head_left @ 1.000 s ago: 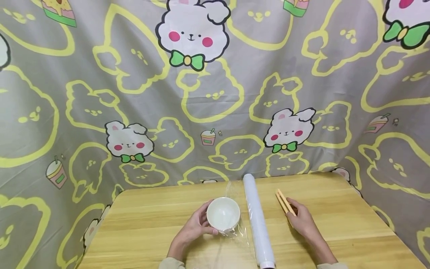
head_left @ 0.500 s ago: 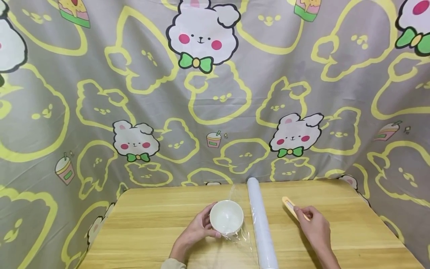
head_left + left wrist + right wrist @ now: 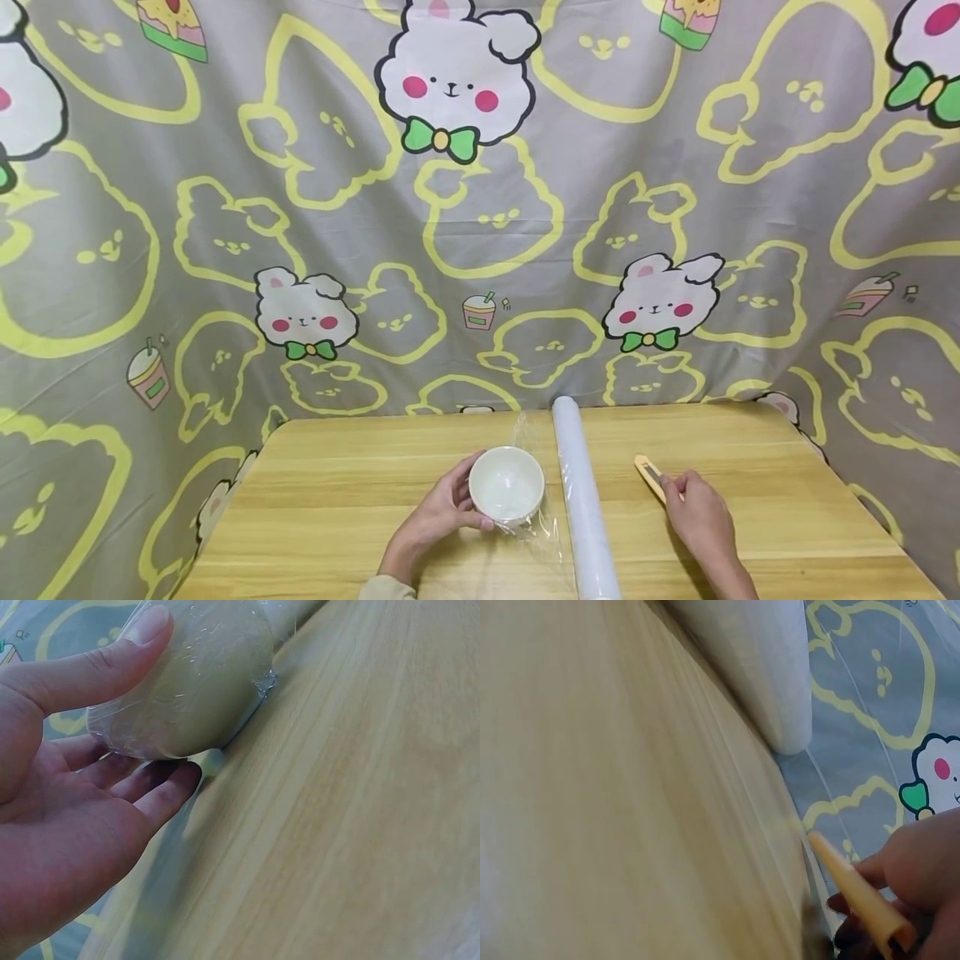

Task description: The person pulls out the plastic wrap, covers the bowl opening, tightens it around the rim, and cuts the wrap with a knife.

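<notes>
A white bowl [image 3: 506, 485] is tilted in my left hand [image 3: 442, 510], thumb at its near side and fingers around its left side. Clear cling film [image 3: 202, 652] covers the outside of the bowl in the left wrist view, bunched into a crinkle near the table. Loose film also trails off toward the roll in the head view. My right hand [image 3: 697, 508] holds an orange-yellow utility knife [image 3: 649, 477] by its near end, over the right part of the table. In the right wrist view the knife [image 3: 859, 889] shows between thumb and fingers.
A long roll of cling film [image 3: 587, 500] lies between the two hands, pointing away from me. Under everything is a wood-grain table [image 3: 337, 467]. A grey patterned curtain [image 3: 360, 233] hangs behind the table and along both sides.
The knife has turned in my right hand, its broad side now showing more narrowly from above. The view has shifted slightly; my left hand keeps its hold on the bowl.
</notes>
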### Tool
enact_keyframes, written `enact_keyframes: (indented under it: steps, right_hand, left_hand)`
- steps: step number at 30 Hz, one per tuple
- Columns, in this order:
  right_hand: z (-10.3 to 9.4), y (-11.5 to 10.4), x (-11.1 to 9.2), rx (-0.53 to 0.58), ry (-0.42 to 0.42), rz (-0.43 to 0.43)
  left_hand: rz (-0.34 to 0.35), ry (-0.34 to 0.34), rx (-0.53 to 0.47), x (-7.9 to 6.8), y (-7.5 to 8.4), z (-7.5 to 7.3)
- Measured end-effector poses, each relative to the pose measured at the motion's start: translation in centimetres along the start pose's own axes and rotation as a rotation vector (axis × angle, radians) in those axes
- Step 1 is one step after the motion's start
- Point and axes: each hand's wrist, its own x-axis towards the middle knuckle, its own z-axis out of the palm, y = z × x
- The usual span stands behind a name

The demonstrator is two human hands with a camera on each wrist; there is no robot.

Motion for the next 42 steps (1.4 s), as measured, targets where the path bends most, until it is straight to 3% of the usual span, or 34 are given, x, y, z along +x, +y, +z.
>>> enact_keyframes:
  steps: [7,21,29,35,38,42]
  right_hand:
    - [-0.3,-0.3,-0.3,-0.022,-0.074,-0.015]
    - [-1.6,-1.3,-0.2,-0.069,-0.126,-0.025]
    - [-1.9,-6.6,-2.1,-0.013,-0.072,-0.267]
    - [0.6,-9.8,-4.3,0.007,-0.006,-0.462]
    - [2.0,-10.6,-5.1,-0.01,0.042,-0.571]
    - [3.3,-10.9,-5.7,-0.06,0.058,-0.654]
  left_hand:
    - [-0.009,0.006,-0.005,0.0,0.2,0.1]
    - [-0.002,0.011,0.006,-0.1,0.0,0.2]
    - [-0.012,0.0,-0.012,0.1,0.2,0.0]
    - [0.004,0.0,-0.009,0.2,0.1,0.0]
    - [0.001,0.005,-0.001,0.1,0.1,0.0]
    - [0.0,0.007,0.01,0.1,0.2,0.0]
